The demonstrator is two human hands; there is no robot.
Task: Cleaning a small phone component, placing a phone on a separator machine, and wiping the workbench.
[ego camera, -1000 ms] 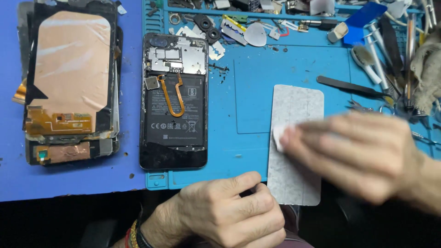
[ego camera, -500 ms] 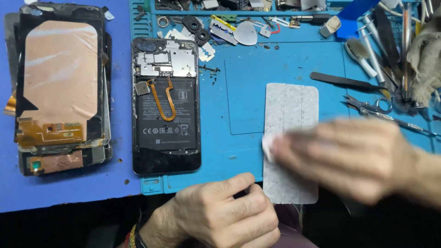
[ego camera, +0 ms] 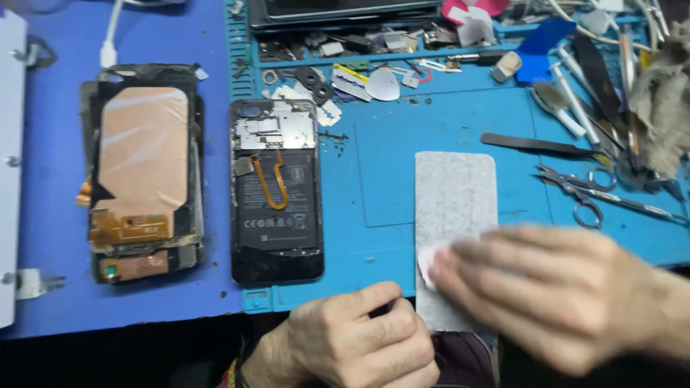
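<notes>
Your right hand (ego camera: 553, 294) presses a white wipe (ego camera: 431, 260) flat onto the grey panel (ego camera: 456, 201), whose long axis runs twelve-to-six; your left hand (ego camera: 352, 345), loosely curled and empty, steadies its six-o'clock end.

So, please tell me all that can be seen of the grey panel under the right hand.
The grey panel is a flat speckled rectangle with rounded corners. It lies lengthwise on the blue mat, its near end past the mat's edge. The right hand presses a small white wipe on its lower part; the left hand rests beside its near end.
</notes>
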